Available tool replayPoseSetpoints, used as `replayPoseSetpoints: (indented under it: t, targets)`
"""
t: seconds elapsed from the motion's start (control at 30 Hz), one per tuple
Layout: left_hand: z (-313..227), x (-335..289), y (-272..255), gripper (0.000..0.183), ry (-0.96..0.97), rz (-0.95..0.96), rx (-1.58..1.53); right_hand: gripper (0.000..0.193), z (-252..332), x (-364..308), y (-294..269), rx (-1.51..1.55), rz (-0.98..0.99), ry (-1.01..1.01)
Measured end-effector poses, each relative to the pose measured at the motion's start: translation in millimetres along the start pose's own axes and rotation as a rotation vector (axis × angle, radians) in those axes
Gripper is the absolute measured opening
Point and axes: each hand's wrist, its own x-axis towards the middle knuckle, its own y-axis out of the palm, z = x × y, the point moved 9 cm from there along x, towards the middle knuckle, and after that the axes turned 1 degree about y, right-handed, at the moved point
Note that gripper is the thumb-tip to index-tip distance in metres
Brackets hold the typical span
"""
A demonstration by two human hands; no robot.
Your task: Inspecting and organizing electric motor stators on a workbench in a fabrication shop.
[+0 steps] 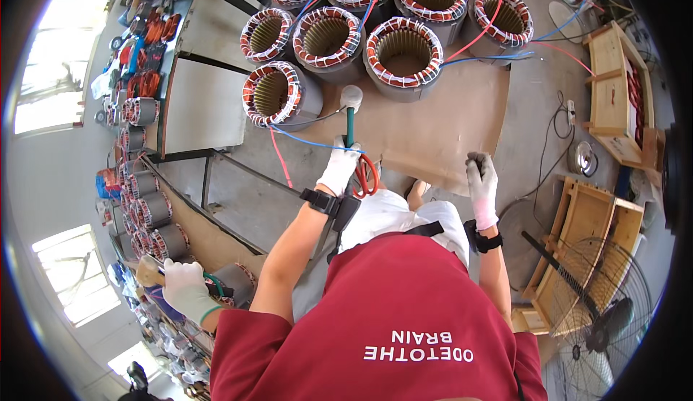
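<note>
My left hand (341, 166), in a white glove, is closed around the green handle of a mallet (350, 123). The mallet's whitish round head points away from me, beside the nearest stator (273, 94), whose red windings are laced with white cord. A blue lead (317, 143) from that stator runs across to my left hand. Below the hand hangs a red cable loop (366, 179); I cannot tell whether the hand holds it. My right hand (482, 184), gloved with grey-stained fingertips, is raised over the floor with its fingers curled in and nothing visible in them.
Several more stators (404, 58) stand ahead on brown sheeting (447, 134), with red and blue leads trailing. At left, a co-worker's gloved hand (186, 285) holds a wooden-headed mallet near a row of stators. Wooden crates (613, 90), a floor cable (556, 137) and a fan (603, 321) are at right.
</note>
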Motion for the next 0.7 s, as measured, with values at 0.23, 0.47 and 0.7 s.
replayPoseSetpoints:
  t: [0.23,0.47,0.7]
  targets:
    - [-51,-11,40,0.024,0.086,-0.292,-0.287,0.038,81,59,15,0.309,0.074,-0.067]
    - [-27,20,36,0.061,0.217,-0.851,0.189,0.063,106,106,70,0.303,0.207,0.246]
    - [-41,16,30,0.074,0.383,-0.743,-0.021,0.028,111,123,93,0.497,0.086,0.22]
